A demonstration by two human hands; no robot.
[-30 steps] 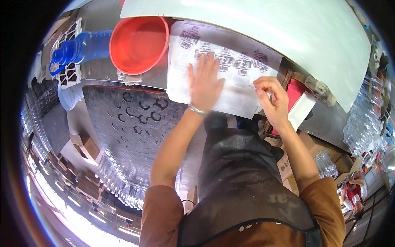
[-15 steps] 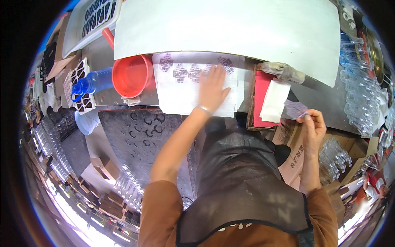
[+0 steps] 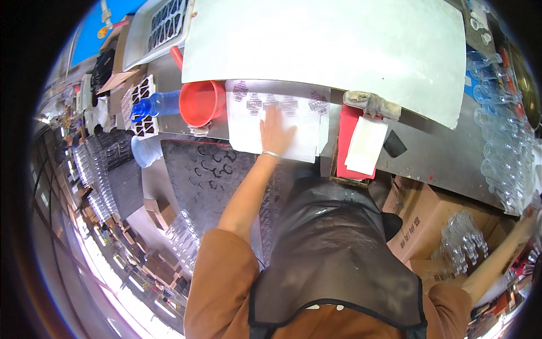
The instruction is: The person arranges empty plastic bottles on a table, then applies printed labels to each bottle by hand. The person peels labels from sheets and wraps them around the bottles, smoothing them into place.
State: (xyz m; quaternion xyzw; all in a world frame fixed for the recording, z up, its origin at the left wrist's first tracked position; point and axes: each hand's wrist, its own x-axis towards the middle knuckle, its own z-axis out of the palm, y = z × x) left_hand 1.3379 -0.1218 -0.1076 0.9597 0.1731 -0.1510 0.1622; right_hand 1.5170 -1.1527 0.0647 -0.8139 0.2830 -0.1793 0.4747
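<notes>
I have the left hand (image 3: 276,134) spread over the label sheets (image 3: 244,131), at the counter's (image 3: 437,163) near edge. Right hand (image 3: 528,220) by the clear bottles (image 3: 492,133), counter's right end; blurred, I can't tell its grip. Red bowl (image 3: 197,107) beside the sheets, leftward.

Strong white light (image 3: 127,311) glares at eight o'clock. The white board (image 3: 322,42) at twelve o'clock is so bright it looks washed out. The left hand (image 3: 275,133) is blurry. Things bend near the round, dark edge.
</notes>
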